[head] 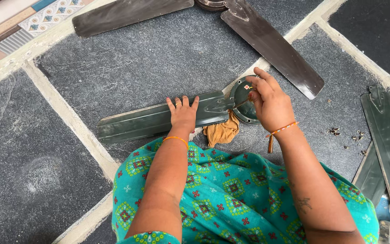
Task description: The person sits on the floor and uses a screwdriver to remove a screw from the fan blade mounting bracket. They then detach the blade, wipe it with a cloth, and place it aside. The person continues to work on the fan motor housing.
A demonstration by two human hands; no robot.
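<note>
- Stone floor [159, 58], grey slabs.
- Fan blade [150, 121]: stiff, light, likely slick; best held at its bracket.
- Left hand [183, 114] flat, open, pressing the blade.
- Right hand [269, 101] pinching a thin tool [241, 104].

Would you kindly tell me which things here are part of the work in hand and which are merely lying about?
In hand:
- green fan blade, pressed flat by the left hand
- round fan hub at its end
- thin tool held by the right hand
- tan cloth under the joint

Lying about:
- brown fan blades
- loose green blades
- small screws on the floor
</note>
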